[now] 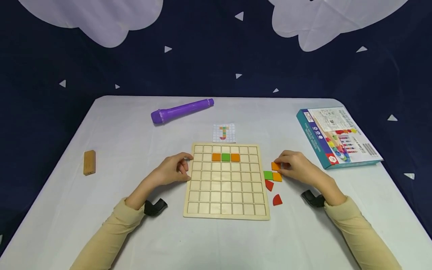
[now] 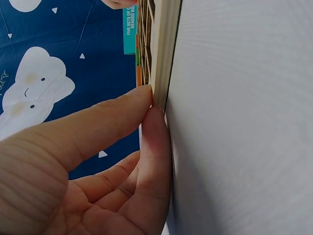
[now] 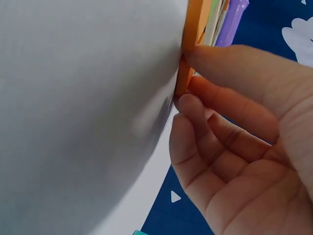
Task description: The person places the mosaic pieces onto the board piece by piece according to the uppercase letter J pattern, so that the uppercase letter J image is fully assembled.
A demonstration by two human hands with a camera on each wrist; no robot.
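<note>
My left hand (image 1: 173,168) touches the left edge of a wooden grid board (image 1: 226,215) with thumb and a fingertip, which the left wrist view shows close up. Two orange squares and a green square tile (image 1: 225,157) lie in a row near the board's top. To the right of the board, my right hand (image 1: 297,165) pinches an orange square tile (image 1: 275,165) between thumb and finger, low at the tabletop. Beside it lie another orange tile (image 1: 277,177), a green tile (image 1: 268,175) and two red quarter-round pieces (image 1: 277,200).
Behind the board lies a small grid card (image 1: 224,132) with a J-shaped coloured pattern. A purple microphone-shaped stick (image 1: 182,110) is at the back, a flat printed box (image 1: 341,137) at the right. A wooden block (image 1: 89,162) stands far left on the white table (image 1: 236,243).
</note>
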